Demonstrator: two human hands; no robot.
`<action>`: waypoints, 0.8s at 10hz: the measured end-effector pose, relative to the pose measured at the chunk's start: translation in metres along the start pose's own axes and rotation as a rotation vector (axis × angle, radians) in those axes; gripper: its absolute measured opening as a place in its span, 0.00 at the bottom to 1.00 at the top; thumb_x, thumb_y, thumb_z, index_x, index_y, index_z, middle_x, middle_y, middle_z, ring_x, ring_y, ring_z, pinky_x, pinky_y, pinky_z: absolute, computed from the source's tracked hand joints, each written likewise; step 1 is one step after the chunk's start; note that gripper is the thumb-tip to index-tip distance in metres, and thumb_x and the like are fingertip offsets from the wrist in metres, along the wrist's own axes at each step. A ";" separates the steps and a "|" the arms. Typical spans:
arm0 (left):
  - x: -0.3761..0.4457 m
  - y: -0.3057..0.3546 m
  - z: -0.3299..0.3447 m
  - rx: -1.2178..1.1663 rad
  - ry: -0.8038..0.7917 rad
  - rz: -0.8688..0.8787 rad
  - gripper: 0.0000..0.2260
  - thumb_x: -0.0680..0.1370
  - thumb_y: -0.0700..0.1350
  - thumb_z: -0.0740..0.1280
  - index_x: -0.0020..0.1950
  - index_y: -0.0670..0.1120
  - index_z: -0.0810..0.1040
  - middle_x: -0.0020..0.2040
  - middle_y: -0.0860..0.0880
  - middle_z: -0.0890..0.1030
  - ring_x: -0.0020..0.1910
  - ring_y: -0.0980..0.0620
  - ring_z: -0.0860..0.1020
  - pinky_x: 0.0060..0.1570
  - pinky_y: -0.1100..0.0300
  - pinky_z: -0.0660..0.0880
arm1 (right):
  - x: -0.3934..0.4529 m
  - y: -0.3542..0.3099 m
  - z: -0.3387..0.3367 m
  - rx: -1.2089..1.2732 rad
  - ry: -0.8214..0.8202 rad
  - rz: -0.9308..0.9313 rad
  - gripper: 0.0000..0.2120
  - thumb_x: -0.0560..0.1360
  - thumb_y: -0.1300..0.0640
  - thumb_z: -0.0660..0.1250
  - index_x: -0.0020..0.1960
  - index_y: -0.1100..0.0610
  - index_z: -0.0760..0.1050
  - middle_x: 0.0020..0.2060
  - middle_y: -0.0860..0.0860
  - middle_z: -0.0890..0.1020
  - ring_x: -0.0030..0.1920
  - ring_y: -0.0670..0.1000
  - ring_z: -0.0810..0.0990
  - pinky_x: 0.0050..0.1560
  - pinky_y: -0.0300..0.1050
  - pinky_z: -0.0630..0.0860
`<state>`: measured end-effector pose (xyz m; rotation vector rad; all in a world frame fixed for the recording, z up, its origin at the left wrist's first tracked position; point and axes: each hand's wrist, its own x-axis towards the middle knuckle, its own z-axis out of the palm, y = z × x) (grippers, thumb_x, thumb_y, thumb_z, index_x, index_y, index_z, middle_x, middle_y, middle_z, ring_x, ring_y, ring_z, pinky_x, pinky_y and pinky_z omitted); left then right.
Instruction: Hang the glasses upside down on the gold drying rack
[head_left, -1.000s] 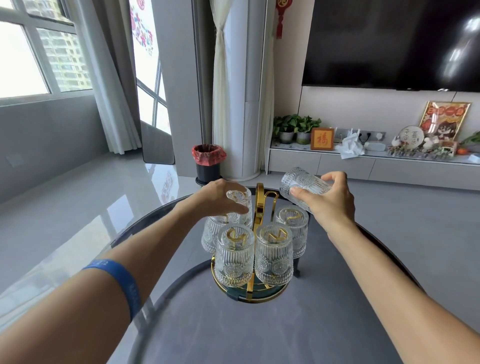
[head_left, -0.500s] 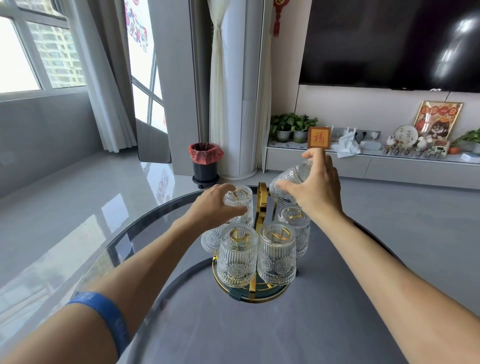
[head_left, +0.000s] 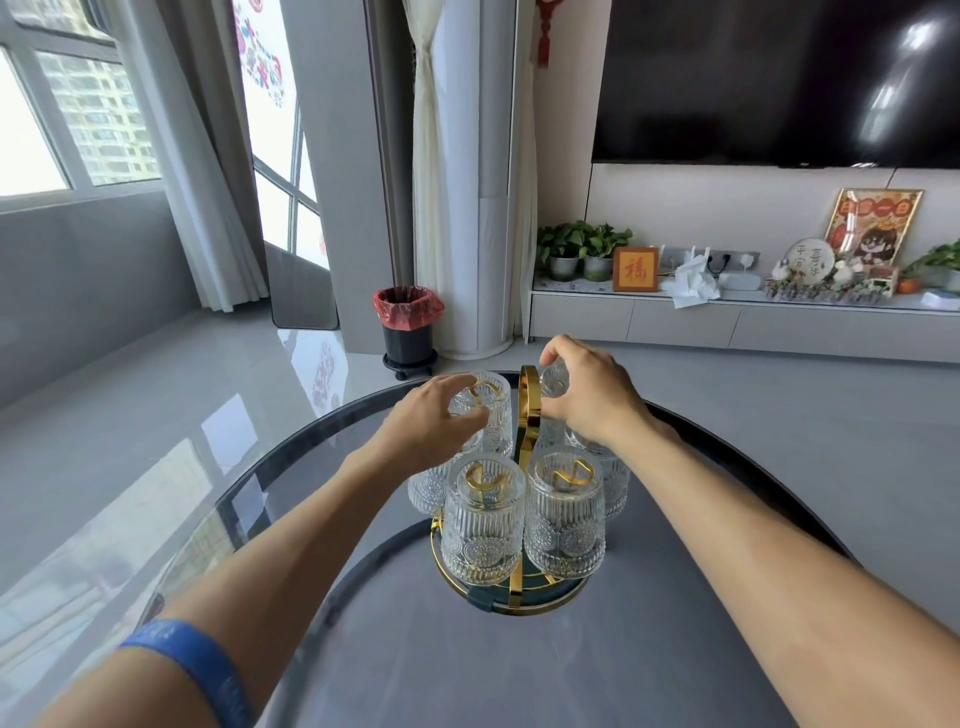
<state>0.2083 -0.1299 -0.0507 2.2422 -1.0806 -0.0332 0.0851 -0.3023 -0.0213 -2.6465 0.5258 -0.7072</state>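
Gripping: right hand (head_left: 587, 395) clasps an embossed glass (head_left: 555, 379); left hand (head_left: 436, 421) grasps another (head_left: 488, 410).
Handling: rigid, fragile, probably slippery; hold ribbed sides.
Rack: gold drying rack (head_left: 530, 410) between hands.

Two bare forearms, no sleeves in view. Left hand (head_left: 431, 426): no rings, no watch seen. Right hand (head_left: 587, 397): likewise unadorned, wrist bare. One blue wristband (head_left: 192, 662) on left forearm near the elbow; flat, smooth, broad band with faint pale lettering, too blurred to read. Nothing worn on right forearm.
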 end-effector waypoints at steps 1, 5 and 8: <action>0.001 0.000 -0.001 0.006 -0.003 0.000 0.26 0.76 0.58 0.63 0.74 0.53 0.70 0.71 0.46 0.74 0.43 0.60 0.76 0.48 0.59 0.68 | 0.002 0.002 0.006 -0.005 -0.072 0.020 0.19 0.65 0.50 0.76 0.50 0.50 0.71 0.40 0.45 0.75 0.38 0.51 0.75 0.33 0.43 0.67; 0.001 0.001 0.002 0.016 0.030 -0.014 0.26 0.78 0.63 0.58 0.71 0.52 0.72 0.70 0.47 0.76 0.62 0.49 0.77 0.54 0.59 0.67 | -0.003 0.015 -0.002 0.029 -0.280 0.071 0.19 0.78 0.46 0.61 0.68 0.46 0.71 0.73 0.49 0.68 0.69 0.54 0.68 0.58 0.44 0.63; -0.038 0.025 -0.012 -0.282 0.359 -0.025 0.18 0.82 0.55 0.58 0.64 0.46 0.77 0.57 0.48 0.82 0.55 0.50 0.79 0.55 0.47 0.76 | -0.051 0.016 -0.013 0.218 0.061 0.101 0.18 0.80 0.50 0.59 0.66 0.55 0.73 0.70 0.51 0.71 0.69 0.52 0.68 0.60 0.39 0.62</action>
